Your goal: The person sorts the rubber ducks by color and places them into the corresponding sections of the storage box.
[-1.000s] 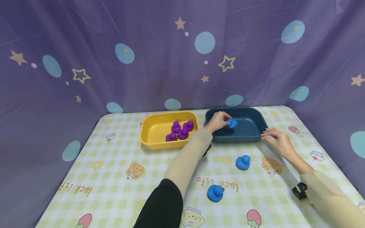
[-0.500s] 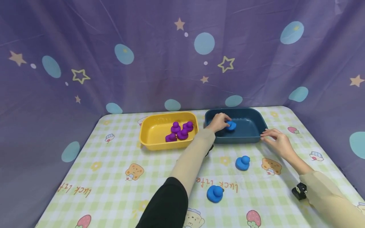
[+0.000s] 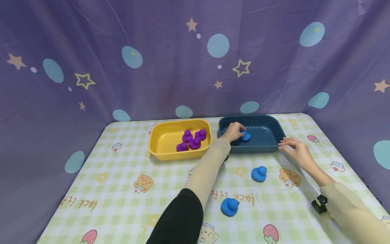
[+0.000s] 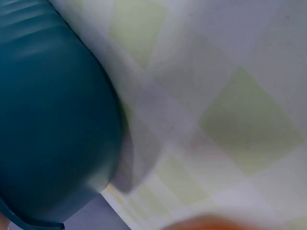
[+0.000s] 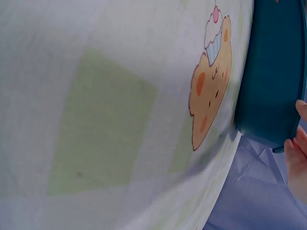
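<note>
One checked tablecloth (image 3: 122,189) meets a starry purple backdrop (image 3: 122,84).

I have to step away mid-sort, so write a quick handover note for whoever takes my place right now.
Left hand: inside the dark blue bin, fingers curled round a blue duck low over the floor.
Right hand: fingertips at the bin's right corner, holding nothing.
Done: four purple ducks lie in the yellow bin.
Left: let go of the held duck, then likely move the two blue ducks on the tablecloth, one near the bin and one nearer the person.
</note>
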A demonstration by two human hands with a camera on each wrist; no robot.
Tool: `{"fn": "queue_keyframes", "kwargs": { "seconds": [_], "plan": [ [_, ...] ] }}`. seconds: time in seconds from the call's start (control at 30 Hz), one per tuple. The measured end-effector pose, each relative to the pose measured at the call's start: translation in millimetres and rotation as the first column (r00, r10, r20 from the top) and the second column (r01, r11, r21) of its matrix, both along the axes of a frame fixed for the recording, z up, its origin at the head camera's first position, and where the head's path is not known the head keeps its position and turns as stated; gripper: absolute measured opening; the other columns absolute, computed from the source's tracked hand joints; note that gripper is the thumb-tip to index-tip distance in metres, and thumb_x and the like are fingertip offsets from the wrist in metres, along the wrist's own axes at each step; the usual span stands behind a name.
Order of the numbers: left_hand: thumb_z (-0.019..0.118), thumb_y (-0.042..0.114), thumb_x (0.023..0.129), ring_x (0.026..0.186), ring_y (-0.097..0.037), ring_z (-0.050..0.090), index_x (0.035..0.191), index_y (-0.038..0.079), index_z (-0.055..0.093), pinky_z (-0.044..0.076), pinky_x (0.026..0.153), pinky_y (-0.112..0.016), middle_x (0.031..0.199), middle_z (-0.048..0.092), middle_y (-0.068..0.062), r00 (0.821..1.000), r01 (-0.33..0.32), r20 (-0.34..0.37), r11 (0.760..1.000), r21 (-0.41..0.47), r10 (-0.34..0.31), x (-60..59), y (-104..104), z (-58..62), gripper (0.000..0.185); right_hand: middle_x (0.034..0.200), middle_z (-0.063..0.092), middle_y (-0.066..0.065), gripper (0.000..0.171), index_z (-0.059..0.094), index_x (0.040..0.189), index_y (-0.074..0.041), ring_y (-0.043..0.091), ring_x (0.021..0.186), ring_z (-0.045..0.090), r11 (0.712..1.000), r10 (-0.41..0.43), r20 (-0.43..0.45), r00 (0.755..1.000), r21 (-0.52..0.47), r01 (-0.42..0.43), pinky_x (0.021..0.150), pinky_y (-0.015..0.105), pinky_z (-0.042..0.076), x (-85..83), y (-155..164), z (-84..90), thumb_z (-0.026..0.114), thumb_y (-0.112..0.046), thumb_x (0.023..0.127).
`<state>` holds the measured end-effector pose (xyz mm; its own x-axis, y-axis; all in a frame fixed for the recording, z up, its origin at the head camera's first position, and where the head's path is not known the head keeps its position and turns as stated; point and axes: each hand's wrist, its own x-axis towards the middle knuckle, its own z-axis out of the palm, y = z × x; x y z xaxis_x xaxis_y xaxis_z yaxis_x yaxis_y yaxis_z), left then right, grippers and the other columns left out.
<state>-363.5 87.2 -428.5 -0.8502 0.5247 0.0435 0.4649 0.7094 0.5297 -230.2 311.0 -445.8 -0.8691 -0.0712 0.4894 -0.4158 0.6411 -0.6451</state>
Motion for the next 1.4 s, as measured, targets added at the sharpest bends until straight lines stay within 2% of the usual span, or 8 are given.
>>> {"fn": "queue_keyframes", "kwargs": {
  "seconds": [0.17,0.37,0.67,1.0,1.2,1.4],
  "plan": [
    [0.064,0.008,0.081,0.097,-0.012,0.057,0.104,0.008,0.066,0.045,0.076,-0.013,0.104,0.064,-0.003,1.000,0.007,0.003,1.000,0.019,-0.007,2.8,-4.2,2.2,0.023,0.094,0.059,0.018,0.010,0.065,0.086,0.004,-0.015,0.100,0.041,1.000,0.000,-0.003,1.000,0.009,0.000,0.082,-0.003,0.031,0.2,-1.0,-0.7,0.066,0.002,0.076],
    [0.064,0.010,0.081,0.095,-0.011,0.057,0.103,0.008,0.066,0.046,0.074,-0.014,0.103,0.064,-0.002,0.999,0.005,0.038,0.996,0.091,-0.008,6.3,-10.3,5.9,0.022,0.095,0.059,0.017,0.011,0.065,0.087,0.004,-0.017,0.100,0.039,1.000,-0.005,0.011,1.000,0.024,0.005,0.081,-0.004,0.030,1.2,-0.1,0.1,0.066,0.000,0.077],
    [0.064,0.012,0.082,0.092,-0.009,0.057,0.104,0.008,0.065,0.044,0.073,-0.012,0.103,0.063,-0.001,0.997,0.050,0.054,0.988,0.146,-0.059,11.5,-19.2,12.9,0.023,0.095,0.058,0.018,0.012,0.065,0.087,0.004,-0.018,0.100,0.038,1.000,0.003,0.011,1.000,0.022,-0.004,0.081,-0.004,0.029,2.2,0.0,2.0,0.065,0.004,0.075],
    [0.062,0.016,0.083,0.092,-0.009,0.056,0.107,0.008,0.064,0.045,0.071,-0.013,0.107,0.062,-0.005,0.985,0.143,0.079,0.984,0.108,-0.152,30.2,-34.6,33.3,0.025,0.094,0.059,0.018,0.011,0.065,0.087,0.005,-0.019,0.100,0.037,1.000,-0.007,0.017,1.000,0.020,0.007,0.081,-0.005,0.029,3.2,-1.6,2.7,0.066,0.001,0.076],
    [0.062,0.019,0.083,0.093,-0.011,0.057,0.108,0.005,0.063,0.045,0.074,-0.011,0.107,0.063,-0.004,0.964,0.245,0.088,0.966,0.088,-0.252,47.8,-47.0,47.9,0.028,0.094,0.059,0.017,0.010,0.066,0.086,0.003,-0.017,0.100,0.038,0.999,-0.014,0.016,1.000,0.031,0.014,0.081,-0.004,0.029,3.4,-1.3,2.1,0.066,-0.001,0.076],
    [0.065,0.020,0.081,0.089,-0.007,0.059,0.104,0.009,0.065,0.045,0.077,-0.011,0.106,0.063,-0.003,0.945,0.312,0.088,0.950,0.035,-0.314,58.6,-59.2,55.7,0.026,0.094,0.058,0.018,0.011,0.066,0.086,0.003,-0.016,0.100,0.040,1.000,-0.019,0.024,1.000,0.022,0.018,0.081,-0.004,0.030,2.7,-1.9,1.2,0.066,-0.002,0.077]
  ]
}}
